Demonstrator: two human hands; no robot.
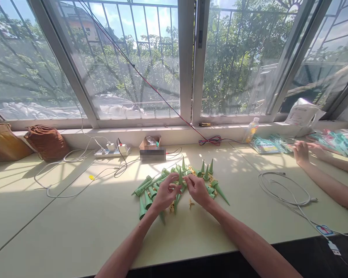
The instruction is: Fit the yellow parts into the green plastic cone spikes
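In the head view, my left hand (166, 194) grips a green plastic spike (180, 176) by its lower part, with the pointed tip up. Close beside it, my right hand (197, 189) is closed in a pinch at the spike; whatever small piece lies between its fingertips is hidden. Under and around both hands spreads a loose pile of green spikes (148, 200), some lying down. Several stand upright, such as a cone (210, 167) to the right. A small yellow valve-like piece (191, 203) lies on the table just below my right hand.
Behind the pile stands a small open cardboard box (150, 142). A power strip (112, 151) and white cables are to its left, near a brown bag (47, 143). On the right are a coiled white cable (284, 189), a bottle (251, 130) and another person's hands (301, 152).
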